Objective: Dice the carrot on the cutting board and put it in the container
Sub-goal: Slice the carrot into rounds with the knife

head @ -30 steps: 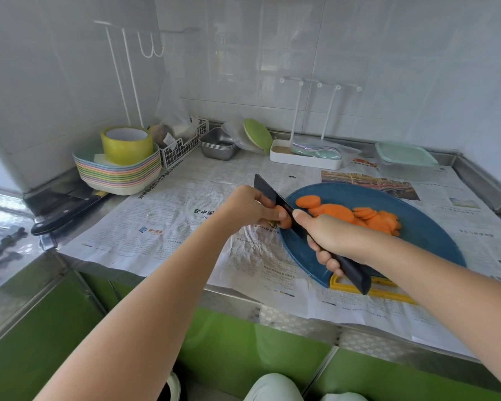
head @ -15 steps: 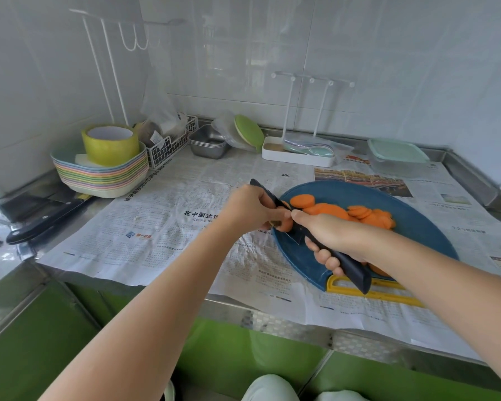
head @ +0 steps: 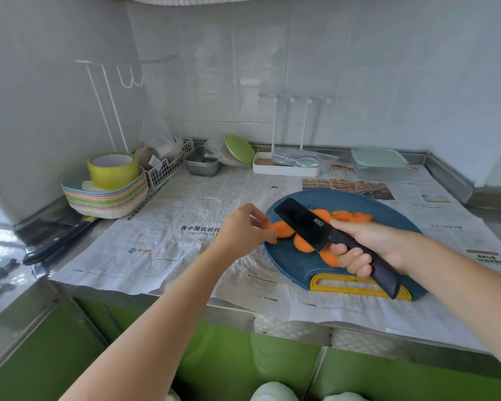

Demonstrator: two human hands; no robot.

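- Left hand [head: 243, 228] pinches a carrot slice [head: 284, 230] at the cutting board [head: 289, 264] edge, knife [head: 304, 224] blade just beside it: fingertip nick risk.
- Right hand [head: 370, 244] grips the handle. Loose slices could slide onto the desk [head: 289, 325].
- Container [head: 379, 166] is lidded and well apart.

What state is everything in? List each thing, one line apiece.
carrot, cut into rounds, not diced, lying on the board.
board, flat on the newspaper.
knife, held above the rounds, blade tilted.
right hand, grips the knife handle.
left hand, pinches a round at the board's left edge.
container, lid on, at the back right.
second knife, lying idle at the left.
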